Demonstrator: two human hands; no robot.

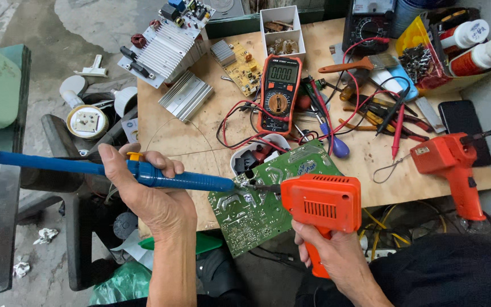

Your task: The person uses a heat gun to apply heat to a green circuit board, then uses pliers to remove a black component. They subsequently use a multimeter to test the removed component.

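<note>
My left hand [143,190] grips a long blue desoldering pump [171,179] with a yellow end, its tip touching the green circuit board [257,210]. My right hand [331,250] holds an orange soldering gun [319,204] by its handle, its metal tip meeting the pump's tip on the board. The board lies tilted at the near edge of the wooden table [171,136], partly overhanging it.
An orange multimeter [279,94] with red and black leads lies behind the board. A second orange soldering gun [456,165] rests at the right. Heat sinks [186,95], a small yellow board, a white parts box, screwdrivers, a brush and bottles crowd the table.
</note>
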